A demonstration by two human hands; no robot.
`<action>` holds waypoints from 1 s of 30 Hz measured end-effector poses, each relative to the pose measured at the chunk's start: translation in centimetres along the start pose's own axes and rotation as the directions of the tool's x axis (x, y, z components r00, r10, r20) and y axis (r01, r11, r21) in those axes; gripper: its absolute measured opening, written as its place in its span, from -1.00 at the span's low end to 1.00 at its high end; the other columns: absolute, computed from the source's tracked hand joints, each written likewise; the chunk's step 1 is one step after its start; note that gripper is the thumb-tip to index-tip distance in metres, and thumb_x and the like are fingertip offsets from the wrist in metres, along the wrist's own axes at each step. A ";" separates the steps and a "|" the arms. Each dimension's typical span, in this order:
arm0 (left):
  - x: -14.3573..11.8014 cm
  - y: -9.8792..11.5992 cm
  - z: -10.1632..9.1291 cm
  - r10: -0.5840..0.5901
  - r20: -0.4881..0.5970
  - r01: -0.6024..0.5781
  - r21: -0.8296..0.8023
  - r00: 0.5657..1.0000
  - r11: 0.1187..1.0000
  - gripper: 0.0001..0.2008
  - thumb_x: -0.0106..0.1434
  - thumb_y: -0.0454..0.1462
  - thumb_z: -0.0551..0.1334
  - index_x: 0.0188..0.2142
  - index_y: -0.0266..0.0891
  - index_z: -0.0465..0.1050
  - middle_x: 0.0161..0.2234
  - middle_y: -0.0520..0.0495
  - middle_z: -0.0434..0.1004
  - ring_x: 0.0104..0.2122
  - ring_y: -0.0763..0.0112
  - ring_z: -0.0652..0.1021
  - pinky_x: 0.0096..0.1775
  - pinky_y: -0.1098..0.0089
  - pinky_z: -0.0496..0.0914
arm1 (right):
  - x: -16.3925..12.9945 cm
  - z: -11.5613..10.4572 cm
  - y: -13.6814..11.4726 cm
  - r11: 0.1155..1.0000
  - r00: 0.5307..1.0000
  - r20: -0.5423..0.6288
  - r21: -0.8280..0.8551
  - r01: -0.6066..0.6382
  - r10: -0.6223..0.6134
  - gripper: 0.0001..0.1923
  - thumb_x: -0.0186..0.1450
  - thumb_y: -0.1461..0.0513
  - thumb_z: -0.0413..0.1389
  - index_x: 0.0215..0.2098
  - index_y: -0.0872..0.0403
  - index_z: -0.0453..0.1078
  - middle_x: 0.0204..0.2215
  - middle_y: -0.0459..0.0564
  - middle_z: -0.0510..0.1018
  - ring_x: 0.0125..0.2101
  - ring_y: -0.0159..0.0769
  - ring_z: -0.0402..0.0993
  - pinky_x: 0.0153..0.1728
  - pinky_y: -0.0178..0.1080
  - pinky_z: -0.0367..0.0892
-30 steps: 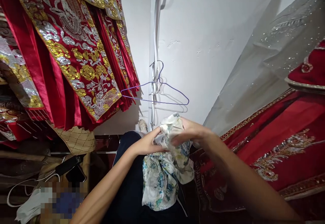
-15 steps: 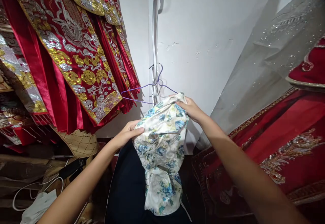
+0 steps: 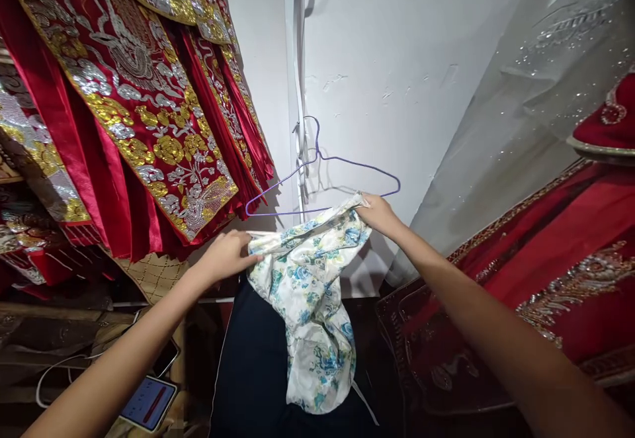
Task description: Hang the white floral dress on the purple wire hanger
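Both hands were apart, each clamped on an upper corner of the floral garment [image 3: 310, 292]: the left hand [image 3: 225, 256] at its left edge, the right hand [image 3: 378, 213] just below the purple wire hanger [image 3: 322, 183] on the wall. The garment hung spread over the lap. Judged step: presenting it to the hanger; next, feeding one hanger arm into the opening.

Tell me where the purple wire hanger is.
The purple wire hanger hangs on the white wall, centre frame, just above the floral garment.
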State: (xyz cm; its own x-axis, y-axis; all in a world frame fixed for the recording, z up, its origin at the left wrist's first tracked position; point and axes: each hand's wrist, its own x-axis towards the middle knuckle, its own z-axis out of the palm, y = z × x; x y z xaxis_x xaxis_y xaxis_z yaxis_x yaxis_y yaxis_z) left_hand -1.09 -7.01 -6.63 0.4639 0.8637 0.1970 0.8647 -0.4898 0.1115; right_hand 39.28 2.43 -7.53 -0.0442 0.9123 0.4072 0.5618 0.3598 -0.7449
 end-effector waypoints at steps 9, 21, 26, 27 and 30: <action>3.6 0.2 -2.3 -0.053 -0.216 0.057 0.011 0.975 0.998 -0.64 0.27 0.01 0.18 -0.39 -0.23 0.48 -0.13 -0.26 0.56 -0.06 0.00 0.51 -0.02 0.13 0.38 | -1.7 -2.7 -2.2 0.995 0.995 -0.098 -0.098 -0.013 0.004 -0.73 0.10 0.10 0.07 -0.64 0.06 0.17 -0.67 -0.16 0.21 -0.56 -0.38 0.15 -0.52 -0.32 0.02; 4.5 -0.2 -2.9 0.005 -0.455 -0.064 -0.113 0.890 0.992 -0.80 0.20 -0.43 0.03 -0.24 -0.20 0.35 -0.15 -0.19 0.51 -0.10 0.14 0.49 0.00 0.15 0.39 | -3.4 -1.4 -3.1 0.999 0.999 -0.037 0.035 -0.008 0.009 -0.78 0.12 0.15 0.06 -0.62 0.06 0.23 -0.66 -0.15 0.31 -0.56 -0.36 0.22 -0.51 -0.31 0.10; 7.6 1.5 -6.2 0.023 -0.529 -0.238 -0.341 0.848 0.909 -0.55 0.18 -0.46 0.00 0.02 -0.19 0.39 -0.04 -0.09 0.55 -0.05 0.28 0.54 0.02 0.27 0.43 | -5.6 -0.2 -5.2 0.973 0.974 0.222 0.232 -0.001 -0.052 -0.74 0.14 0.20 0.09 -0.26 0.10 0.52 -0.27 0.02 0.63 -0.24 -0.14 0.54 -0.23 -0.22 0.40; 8.3 1.5 -6.4 0.046 -0.503 -0.245 -0.337 0.863 0.909 -0.50 0.16 -0.46 0.01 0.06 -0.20 0.40 -0.01 -0.10 0.55 -0.02 0.27 0.54 0.05 0.26 0.42 | -6.2 -0.3 -5.6 0.974 0.966 0.246 0.225 0.023 -0.080 -0.65 0.14 0.22 0.10 -0.11 0.08 0.53 -0.12 0.03 0.63 -0.10 -0.10 0.54 -0.11 -0.19 0.40; 9.8 1.1 -6.2 0.113 -0.383 -0.218 -0.242 0.917 0.946 -0.37 0.05 -0.49 0.02 0.12 -0.21 0.45 0.02 -0.12 0.55 0.04 0.20 0.53 0.13 0.22 0.38 | -7.1 -1.5 -6.0 0.983 0.988 0.092 0.148 0.113 -0.127 -0.28 0.13 0.29 0.11 0.28 -0.04 0.32 0.23 0.00 0.42 0.16 -0.09 0.39 0.13 -0.12 0.31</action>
State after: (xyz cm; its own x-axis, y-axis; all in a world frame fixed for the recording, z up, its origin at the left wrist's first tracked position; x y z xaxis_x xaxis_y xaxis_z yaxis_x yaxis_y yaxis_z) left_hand 3.22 0.23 1.49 0.4493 0.6911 0.5661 0.6701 -0.6798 0.2980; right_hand 37.45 -6.53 -5.16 -0.1912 0.8731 0.4485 0.4251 0.4855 -0.7639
